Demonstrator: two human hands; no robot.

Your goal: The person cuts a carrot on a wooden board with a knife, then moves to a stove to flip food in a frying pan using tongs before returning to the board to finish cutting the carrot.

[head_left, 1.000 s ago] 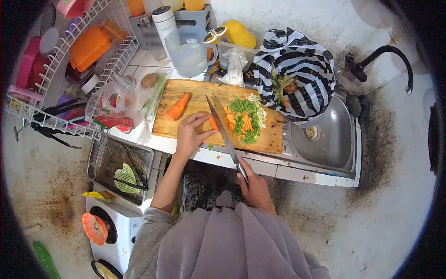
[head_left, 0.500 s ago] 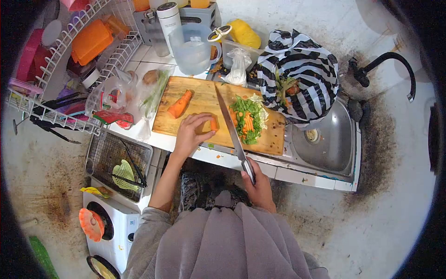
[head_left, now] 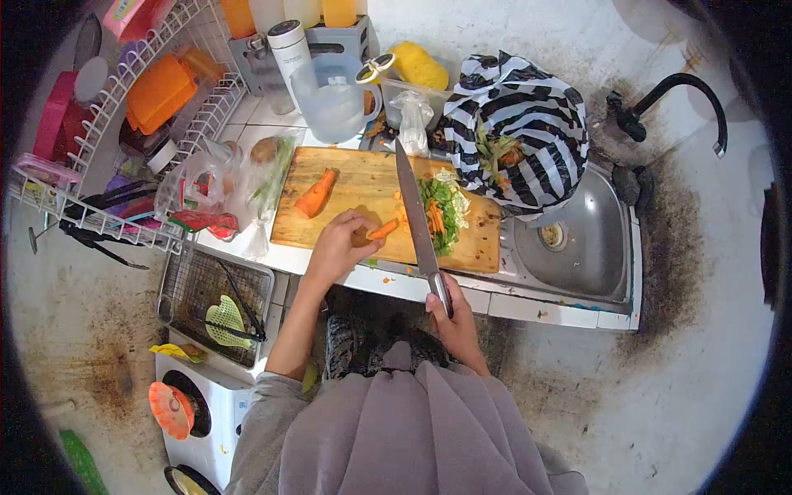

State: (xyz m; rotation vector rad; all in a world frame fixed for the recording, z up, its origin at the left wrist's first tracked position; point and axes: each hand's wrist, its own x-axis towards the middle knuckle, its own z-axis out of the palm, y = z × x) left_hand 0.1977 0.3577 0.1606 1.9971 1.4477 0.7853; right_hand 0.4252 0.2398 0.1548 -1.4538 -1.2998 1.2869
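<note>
My left hand (head_left: pixel 340 243) pinches a small carrot piece (head_left: pixel 383 230) over the wooden cutting board (head_left: pixel 363 169). In my right hand (head_left: pixel 459 326) is the handle of a large kitchen knife (head_left: pixel 419 219), its blade pointing away from me across the board. A bigger peeled carrot (head_left: pixel 316 195) lies on the board's left side. Right of the blade sits a pile of chopped green vegetable (head_left: pixel 446 206) with carrot strips and pale white bits. A few thin carrot slices show between the held piece and the blade.
A striped plastic bag (head_left: pixel 528 95) with scraps stands by the sink (head_left: pixel 590 256). Behind the board are a clear jug (head_left: pixel 330 103), a white bottle (head_left: pixel 290 54) and scissors (head_left: pixel 375 69). Left are a dish rack (head_left: pixel 107 124) and plastic-wrapped vegetables (head_left: pixel 268 177); a stove (head_left: pixel 210 404) stands below.
My left hand has tilted the carrot piece from upright to slanting and lowered slightly. The knife's blade has turned its broad side more toward view. The whole view has shifted a little.
</note>
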